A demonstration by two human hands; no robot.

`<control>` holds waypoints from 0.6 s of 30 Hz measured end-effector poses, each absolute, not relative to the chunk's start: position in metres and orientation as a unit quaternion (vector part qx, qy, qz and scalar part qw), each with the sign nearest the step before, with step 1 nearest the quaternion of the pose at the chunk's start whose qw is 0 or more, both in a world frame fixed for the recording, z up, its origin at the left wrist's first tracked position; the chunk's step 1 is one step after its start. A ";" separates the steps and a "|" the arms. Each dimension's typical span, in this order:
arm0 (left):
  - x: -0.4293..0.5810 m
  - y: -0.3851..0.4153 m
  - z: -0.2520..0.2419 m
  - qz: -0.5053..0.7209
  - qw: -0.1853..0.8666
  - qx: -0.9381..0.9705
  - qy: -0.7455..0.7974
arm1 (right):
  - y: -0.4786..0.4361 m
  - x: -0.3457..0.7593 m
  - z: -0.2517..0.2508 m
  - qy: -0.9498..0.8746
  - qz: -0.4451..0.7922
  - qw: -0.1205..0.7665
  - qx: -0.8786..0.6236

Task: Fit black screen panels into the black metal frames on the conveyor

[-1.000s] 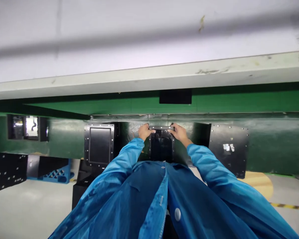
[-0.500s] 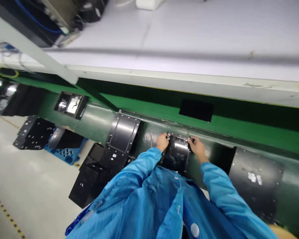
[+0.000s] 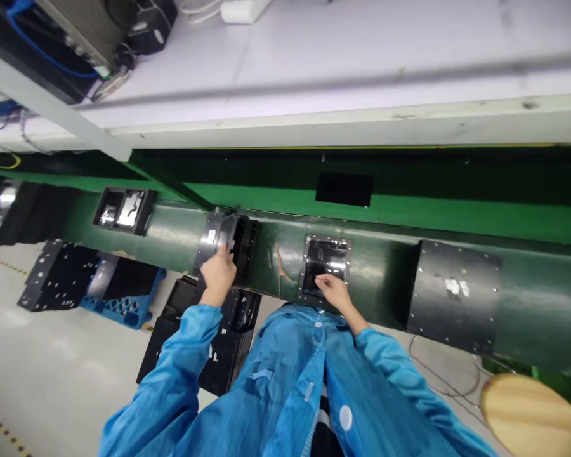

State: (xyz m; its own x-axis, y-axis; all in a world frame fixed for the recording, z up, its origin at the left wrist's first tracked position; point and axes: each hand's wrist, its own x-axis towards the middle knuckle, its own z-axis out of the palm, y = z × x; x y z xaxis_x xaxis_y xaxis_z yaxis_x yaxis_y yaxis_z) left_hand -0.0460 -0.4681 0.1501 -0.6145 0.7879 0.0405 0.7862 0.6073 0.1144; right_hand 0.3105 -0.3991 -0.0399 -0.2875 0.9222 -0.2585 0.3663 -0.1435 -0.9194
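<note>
My left hand [image 3: 219, 274] reaches a black metal panel [image 3: 210, 240] with a small white label, on the left of the green bench. The fingers are closed at its edge, the index finger lying along it; my thumb is hidden. Beside that panel, other black parts [image 3: 245, 244] show an open, slotted side. My right hand [image 3: 333, 290] hovers over or touches the near part of a shiny black tray-like part [image 3: 327, 255] with a riveted rim. Its fingertips are pinched together, and what they hold, if anything, is too small to see.
To the right lies a large black panel [image 3: 452, 295] with white stickers. Black boxes [image 3: 219, 355] stand on the floor at front left, near a blue pallet [image 3: 118, 308]. A white shelf [image 3: 314, 124] overhangs the bench; a round wooden stool [image 3: 533, 412] is at lower right.
Both hands were at the tray's far corners. My left hand has moved left to the black panel, which has shifted; my right hand has come nearer, to the tray's front.
</note>
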 end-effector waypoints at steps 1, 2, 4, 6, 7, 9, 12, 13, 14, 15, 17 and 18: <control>-0.047 -0.473 0.162 0.108 0.014 0.434 0.894 | -0.402 0.299 -0.033 -0.597 0.555 0.268 -0.514; -0.047 -0.476 0.170 0.170 0.033 0.431 0.886 | -0.403 0.289 -0.027 -0.585 0.578 0.277 -0.496; -0.040 -0.475 0.171 0.320 0.118 0.414 0.844 | -0.404 0.275 -0.018 -0.531 0.636 0.293 -0.477; -0.018 -0.465 0.152 0.439 0.242 0.363 0.785 | -0.403 0.271 -0.013 -0.439 0.697 0.313 -0.474; -0.001 -0.457 0.136 0.472 0.299 0.332 0.760 | -0.403 0.274 -0.014 -0.387 0.716 0.329 -0.479; 0.039 -0.440 0.100 0.496 0.384 0.291 0.722 | -0.402 0.291 -0.019 -0.298 0.717 0.376 -0.506; 0.094 -0.417 0.048 0.484 0.462 0.285 0.686 | -0.399 0.329 -0.034 -0.242 0.650 0.431 -0.578; 0.108 -0.412 0.033 0.476 0.483 0.286 0.677 | -0.398 0.341 -0.040 -0.246 0.623 0.434 -0.603; 0.119 -0.408 0.021 0.468 0.499 0.283 0.672 | -0.396 0.351 -0.046 -0.259 0.595 0.428 -0.629; 0.126 -0.405 0.010 0.458 0.512 0.277 0.671 | -0.394 0.359 -0.051 -0.280 0.567 0.414 -0.655; 0.134 -0.403 -0.006 0.436 0.519 0.270 0.684 | -0.389 0.367 -0.059 -0.334 0.515 0.370 -0.697; 0.134 -0.403 -0.012 0.421 0.507 0.275 0.700 | -0.386 0.369 -0.061 -0.362 0.492 0.345 -0.713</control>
